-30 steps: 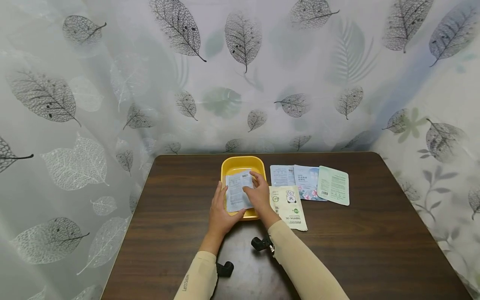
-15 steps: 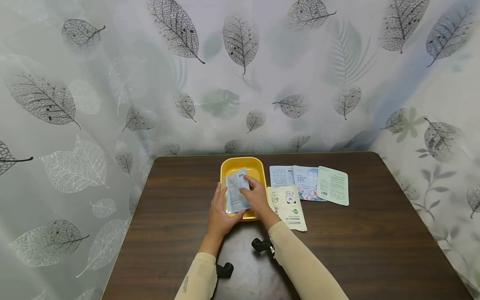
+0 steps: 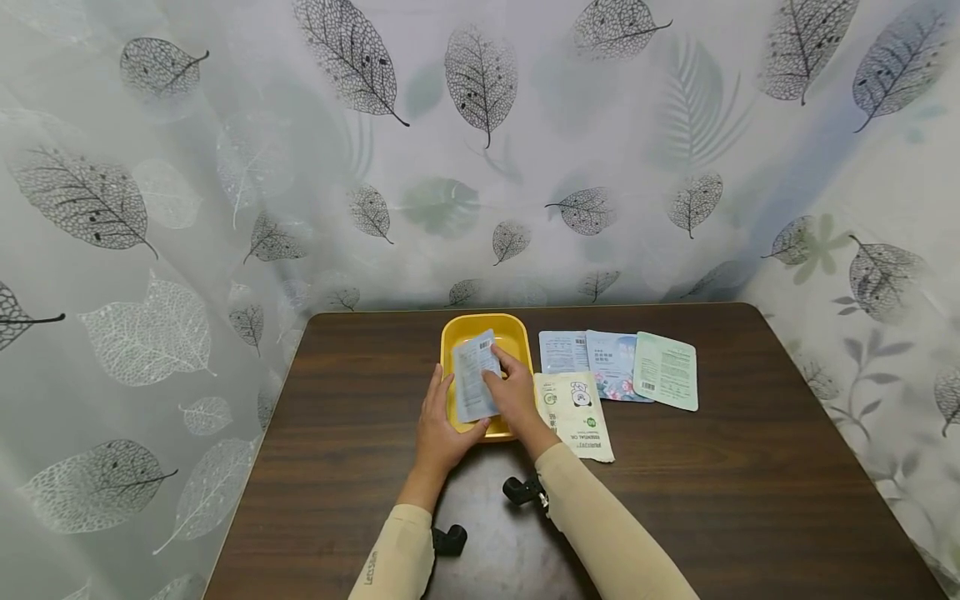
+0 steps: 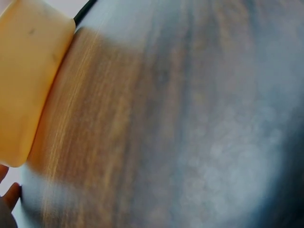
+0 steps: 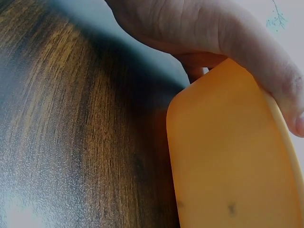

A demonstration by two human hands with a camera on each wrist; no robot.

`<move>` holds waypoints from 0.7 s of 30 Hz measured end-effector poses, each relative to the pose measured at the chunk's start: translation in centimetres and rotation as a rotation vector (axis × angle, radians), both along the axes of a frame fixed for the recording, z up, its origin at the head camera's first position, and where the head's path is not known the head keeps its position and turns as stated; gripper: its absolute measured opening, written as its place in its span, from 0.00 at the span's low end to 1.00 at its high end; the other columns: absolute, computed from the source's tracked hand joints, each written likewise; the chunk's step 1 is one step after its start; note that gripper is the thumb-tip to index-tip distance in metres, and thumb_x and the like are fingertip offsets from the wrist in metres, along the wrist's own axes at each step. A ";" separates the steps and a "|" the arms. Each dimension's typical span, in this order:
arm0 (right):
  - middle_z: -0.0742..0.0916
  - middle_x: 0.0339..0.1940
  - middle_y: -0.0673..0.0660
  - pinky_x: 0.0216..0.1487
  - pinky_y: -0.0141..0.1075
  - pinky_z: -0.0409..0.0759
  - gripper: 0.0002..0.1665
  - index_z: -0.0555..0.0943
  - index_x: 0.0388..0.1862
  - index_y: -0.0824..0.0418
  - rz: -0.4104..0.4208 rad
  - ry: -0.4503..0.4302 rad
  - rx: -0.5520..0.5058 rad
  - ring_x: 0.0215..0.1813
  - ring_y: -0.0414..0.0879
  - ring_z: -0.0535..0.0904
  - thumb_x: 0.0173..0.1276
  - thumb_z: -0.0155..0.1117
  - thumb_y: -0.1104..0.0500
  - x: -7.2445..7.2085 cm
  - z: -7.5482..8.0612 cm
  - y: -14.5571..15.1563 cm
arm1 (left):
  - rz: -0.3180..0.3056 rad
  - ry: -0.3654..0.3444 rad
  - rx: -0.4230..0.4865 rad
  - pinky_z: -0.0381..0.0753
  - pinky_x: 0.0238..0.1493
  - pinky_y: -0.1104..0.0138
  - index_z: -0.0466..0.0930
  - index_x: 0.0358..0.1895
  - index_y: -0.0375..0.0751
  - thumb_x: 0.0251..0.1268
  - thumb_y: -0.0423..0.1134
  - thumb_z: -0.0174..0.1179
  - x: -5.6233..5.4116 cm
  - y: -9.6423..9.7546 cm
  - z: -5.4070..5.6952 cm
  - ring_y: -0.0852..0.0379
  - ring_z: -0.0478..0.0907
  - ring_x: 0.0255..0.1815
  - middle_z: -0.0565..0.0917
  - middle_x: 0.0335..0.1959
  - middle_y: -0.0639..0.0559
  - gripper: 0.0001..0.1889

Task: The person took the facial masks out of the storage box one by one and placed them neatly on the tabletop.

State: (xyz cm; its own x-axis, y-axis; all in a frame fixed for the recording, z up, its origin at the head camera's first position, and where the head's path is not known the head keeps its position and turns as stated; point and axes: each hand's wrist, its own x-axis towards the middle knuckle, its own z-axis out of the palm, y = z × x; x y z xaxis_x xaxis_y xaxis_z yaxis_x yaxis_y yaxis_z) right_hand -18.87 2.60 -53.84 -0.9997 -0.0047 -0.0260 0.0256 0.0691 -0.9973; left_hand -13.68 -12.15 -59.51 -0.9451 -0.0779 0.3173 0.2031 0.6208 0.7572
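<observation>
A flat light-blue sachet [image 3: 472,379] with printed text and a barcode lies slanted over the yellow plastic tray [image 3: 517,330] in the head view. My right hand [image 3: 514,393] pinches its right edge, thumb on the printed face and the other fingers partly hidden. Along the tray's left wall my left hand [image 3: 442,425] rests with long, straight fingers, its thumb over the front rim near the sachet's lower end. The right wrist view shows the right hand [image 5: 213,28] above the tray's outer wall [image 5: 223,142]. In the left wrist view, fingertips [image 4: 10,197] show below the tray wall [image 4: 33,80].
Right of the tray, a cream packet [image 3: 577,417] with a cartoon animal lies on the brown wooden table [image 3: 712,500]. Behind it are a pale blue packet [image 3: 562,352], a blue floral packet [image 3: 617,367] and a mint green packet [image 3: 666,372], overlapping. A leaf-print curtain [image 3: 480,208] hangs behind.
The sachet has tilted clockwise, its top edge moving slightly left and away from me, with the right hand's fingers shifting along its right edge. The left hand has stayed at the tray.
</observation>
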 end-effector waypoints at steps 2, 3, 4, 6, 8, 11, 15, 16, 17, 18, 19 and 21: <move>0.84 0.66 0.63 0.45 0.29 0.82 0.33 0.72 0.75 0.61 -0.024 0.038 0.019 0.55 0.54 0.83 0.71 0.61 0.65 0.0 0.1 0.0 | 0.002 -0.003 0.001 0.68 0.71 0.40 0.66 0.75 0.43 0.45 0.60 0.75 0.0 0.0 0.1 0.38 0.66 0.77 0.57 0.84 0.49 0.51; 0.84 0.65 0.63 0.43 0.28 0.82 0.32 0.73 0.74 0.60 -0.033 0.053 0.029 0.53 0.53 0.84 0.70 0.61 0.65 0.0 0.2 0.0 | 0.004 -0.003 0.001 0.68 0.71 0.40 0.66 0.75 0.43 0.45 0.60 0.75 0.1 0.0 0.1 0.38 0.66 0.77 0.57 0.84 0.49 0.51; 0.85 0.64 0.62 0.42 0.27 0.82 0.32 0.73 0.74 0.59 -0.046 0.068 0.035 0.51 0.53 0.84 0.70 0.62 0.64 -0.1 -0.2 0.0 | 0.006 -0.001 0.000 0.69 0.71 0.40 0.66 0.75 0.43 0.45 0.59 0.75 0.1 0.0 0.1 0.37 0.66 0.76 0.57 0.84 0.49 0.52; 0.85 0.63 0.63 0.39 0.27 0.82 0.32 0.74 0.74 0.58 -0.057 0.082 0.041 0.46 0.51 0.85 0.69 0.62 0.64 0.1 0.1 0.1 | 0.005 0.003 0.003 0.69 0.70 0.39 0.66 0.75 0.41 0.44 0.59 0.75 0.1 0.0 0.1 0.37 0.66 0.76 0.57 0.84 0.47 0.52; 0.85 0.63 0.63 0.39 0.28 0.83 0.33 0.74 0.74 0.58 -0.064 0.096 0.043 0.45 0.51 0.85 0.69 0.62 0.64 0.1 0.4 0.3 | 0.003 0.000 0.007 0.69 0.70 0.39 0.66 0.75 0.41 0.44 0.59 0.74 0.2 0.0 0.1 0.37 0.66 0.76 0.57 0.84 0.47 0.52; 0.85 0.63 0.63 0.40 0.29 0.84 0.33 0.74 0.74 0.56 -0.066 0.128 0.037 0.46 0.53 0.86 0.68 0.62 0.64 0.0 1.3 0.8 | 0.000 -0.003 0.012 0.68 0.71 0.39 0.66 0.75 0.40 0.45 0.60 0.74 0.2 0.0 0.2 0.37 0.65 0.77 0.57 0.84 0.48 0.52; 0.85 0.64 0.61 0.40 0.26 0.82 0.34 0.74 0.73 0.55 -0.069 0.187 0.039 0.50 0.55 0.84 0.68 0.63 0.64 -0.2 2.7 1.7 | -0.004 -0.008 0.022 0.67 0.71 0.39 0.66 0.75 0.40 0.45 0.60 0.74 0.3 0.0 0.2 0.38 0.64 0.78 0.56 0.84 0.49 0.53; 0.84 0.65 0.61 0.40 0.25 0.81 0.34 0.74 0.73 0.55 -0.072 0.203 0.040 0.51 0.55 0.84 0.68 0.63 0.64 -0.3 3.1 2.0 | -0.006 -0.006 0.025 0.67 0.71 0.39 0.66 0.75 0.40 0.45 0.60 0.75 0.2 0.0 0.2 0.38 0.64 0.78 0.56 0.84 0.48 0.53; 0.84 0.66 0.61 0.41 0.25 0.81 0.34 0.74 0.74 0.56 -0.074 0.221 0.038 0.53 0.56 0.84 0.68 0.63 0.65 -0.4 3.4 2.3 | -0.009 -0.006 0.029 0.67 0.71 0.38 0.66 0.76 0.40 0.45 0.60 0.75 0.2 0.0 0.2 0.38 0.64 0.78 0.56 0.84 0.48 0.53; 0.83 0.67 0.61 0.41 0.24 0.81 0.34 0.73 0.74 0.56 -0.074 0.237 0.037 0.54 0.56 0.84 0.68 0.63 0.66 -0.5 3.8 2.7 | -0.011 -0.005 0.033 0.67 0.71 0.38 0.66 0.76 0.40 0.45 0.60 0.75 0.2 0.0 0.2 0.38 0.63 0.78 0.56 0.84 0.48 0.53; 0.82 0.68 0.61 0.42 0.23 0.81 0.34 0.73 0.74 0.56 -0.075 0.254 0.034 0.55 0.57 0.84 0.69 0.63 0.67 -0.5 4.1 3.1 | -0.014 -0.002 0.035 0.67 0.71 0.38 0.66 0.76 0.40 0.45 0.60 0.75 0.2 0.0 0.2 0.37 0.63 0.78 0.56 0.84 0.47 0.53; 0.80 0.71 0.60 0.43 0.22 0.80 0.34 0.72 0.75 0.57 -0.074 0.283 0.019 0.58 0.59 0.83 0.70 0.62 0.68 -0.7 4.8 3.9 | -0.020 0.003 0.039 0.66 0.71 0.37 0.65 0.76 0.39 0.45 0.60 0.75 0.2 -0.1 0.2 0.37 0.63 0.78 0.56 0.84 0.46 0.53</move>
State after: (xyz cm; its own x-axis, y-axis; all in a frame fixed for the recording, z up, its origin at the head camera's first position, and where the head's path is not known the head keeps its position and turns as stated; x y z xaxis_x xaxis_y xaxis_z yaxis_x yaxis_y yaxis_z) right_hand -19.53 6.50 -49.09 -0.9649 0.0663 0.2543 -0.2475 0.0962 -0.9641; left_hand -13.46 -12.21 -59.34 -0.9456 -0.0714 0.3174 0.2175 0.5869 0.7799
